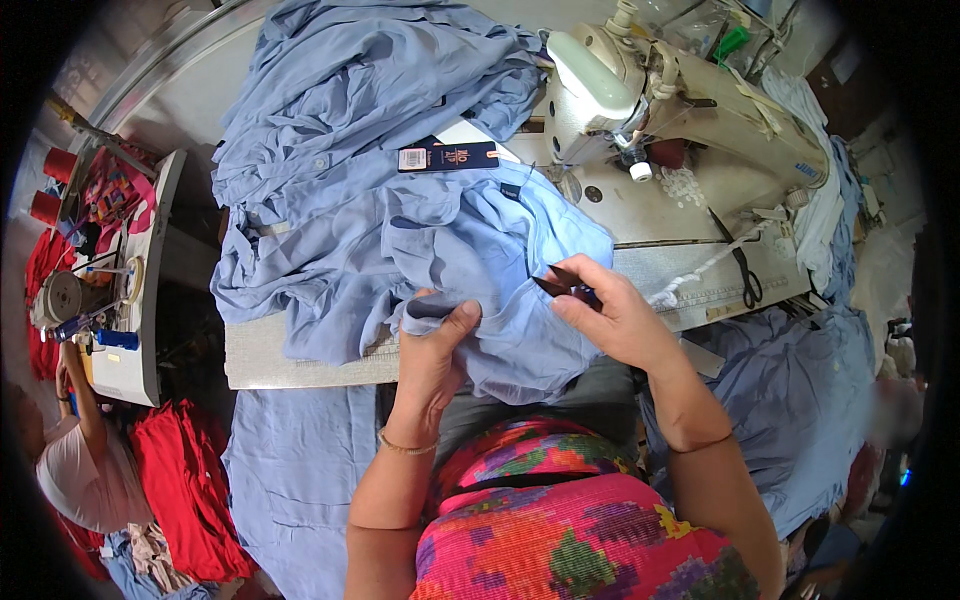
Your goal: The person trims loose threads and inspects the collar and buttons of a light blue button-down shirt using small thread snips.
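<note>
A light blue garment (520,335) lies bunched on the sewing table in front of me. My left hand (432,345) is closed on a folded edge of it, thumb on top. My right hand (615,310) grips small dark thread snips (550,284), their blades pointing left over the cloth. A dark hang tag (430,158) with a white sticker rests on the fabric farther off, and a small dark label (510,191) shows near the garment's neck.
A white sewing machine (690,100) stands at the far right. Black scissors (746,275) lie below its arm. More blue garments (370,75) are heaped behind and others (770,390) hang at right. At left, another person (85,460) sits by a second machine and red cloth (190,490).
</note>
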Available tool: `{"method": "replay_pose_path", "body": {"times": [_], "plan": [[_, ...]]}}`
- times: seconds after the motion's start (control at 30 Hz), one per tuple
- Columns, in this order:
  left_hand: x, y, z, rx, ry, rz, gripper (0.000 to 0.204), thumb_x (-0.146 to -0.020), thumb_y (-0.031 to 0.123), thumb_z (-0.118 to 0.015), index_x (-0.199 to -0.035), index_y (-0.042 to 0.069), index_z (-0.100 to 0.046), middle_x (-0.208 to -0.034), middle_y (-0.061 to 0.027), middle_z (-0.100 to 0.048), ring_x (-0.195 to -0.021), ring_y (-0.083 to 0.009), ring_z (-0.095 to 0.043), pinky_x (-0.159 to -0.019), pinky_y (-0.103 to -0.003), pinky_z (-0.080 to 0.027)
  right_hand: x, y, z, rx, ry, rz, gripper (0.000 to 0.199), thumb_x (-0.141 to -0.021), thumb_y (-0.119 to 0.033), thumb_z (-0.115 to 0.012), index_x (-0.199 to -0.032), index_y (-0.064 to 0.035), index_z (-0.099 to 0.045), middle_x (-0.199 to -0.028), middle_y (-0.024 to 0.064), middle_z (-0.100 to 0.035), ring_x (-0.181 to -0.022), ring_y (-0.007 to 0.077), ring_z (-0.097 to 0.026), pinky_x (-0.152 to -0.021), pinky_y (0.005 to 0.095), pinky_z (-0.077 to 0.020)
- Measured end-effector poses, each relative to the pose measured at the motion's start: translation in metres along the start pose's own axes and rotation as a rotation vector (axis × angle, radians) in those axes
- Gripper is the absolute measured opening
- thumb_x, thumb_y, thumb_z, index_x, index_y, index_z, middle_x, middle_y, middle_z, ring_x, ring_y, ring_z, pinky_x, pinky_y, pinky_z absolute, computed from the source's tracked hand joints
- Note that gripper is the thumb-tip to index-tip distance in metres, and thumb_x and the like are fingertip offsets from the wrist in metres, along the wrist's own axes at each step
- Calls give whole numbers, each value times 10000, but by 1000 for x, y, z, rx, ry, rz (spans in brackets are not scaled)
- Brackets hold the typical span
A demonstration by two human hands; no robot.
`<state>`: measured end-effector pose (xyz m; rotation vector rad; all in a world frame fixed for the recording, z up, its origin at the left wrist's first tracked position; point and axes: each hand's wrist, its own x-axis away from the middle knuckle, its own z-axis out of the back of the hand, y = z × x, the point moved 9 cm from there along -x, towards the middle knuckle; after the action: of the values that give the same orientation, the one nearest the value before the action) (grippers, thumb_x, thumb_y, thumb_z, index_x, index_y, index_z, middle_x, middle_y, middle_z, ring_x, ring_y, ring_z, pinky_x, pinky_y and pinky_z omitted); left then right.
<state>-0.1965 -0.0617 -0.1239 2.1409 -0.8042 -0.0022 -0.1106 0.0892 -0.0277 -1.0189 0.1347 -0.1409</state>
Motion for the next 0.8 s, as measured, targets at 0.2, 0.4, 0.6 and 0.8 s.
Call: {"method": "replay_pose_path", "body": {"times": [0.2, 0.4, 0.6, 0.8], "plan": [[5, 3, -9, 52, -6, 22, 154, -812, 38, -702, -918, 69, -594, -891, -23, -622, -821, -133, -579, -780, -297, -467, -8, -5, -17, 61, -34, 17, 279, -879, -186, -595, -1097, -21, -543, -933, 177, -610, -851, 325, -616, -734, 368, -474], [6, 3, -6, 56, 43, 36, 153, -824, 46, -689, -942, 71, -595, -909, -21, -618, -852, -141, -580, -796, -316, -469, -9, -3, -20, 116, 5, 32, 278, -881, -207, -593, -1093, -33, -552, -915, 180, -626, -828, 335, -634, -712, 386, -487], [5, 3, -2, 101, 91, 58, 190, -831, 39, -669, -997, 72, -582, -953, -27, -607, -890, -149, -576, -825, -316, -464, -8, -8, -19, 222, 61, 87, 265, -864, -200, -605, -1079, -49, -567, -884, 162, -641, -782, 327, -638, -687, 404, -491], [4, 3, 0, 95, 95, 48, 191, -837, 34, -657, -1009, 71, -583, -958, -27, -607, -887, -144, -576, -828, -314, -464, -7, -20, -18, 302, 107, 170, 234, -840, -182, -621, -1029, -48, -591, -874, 151, -644, -773, 337, -624, -671, 421, -487]]}}
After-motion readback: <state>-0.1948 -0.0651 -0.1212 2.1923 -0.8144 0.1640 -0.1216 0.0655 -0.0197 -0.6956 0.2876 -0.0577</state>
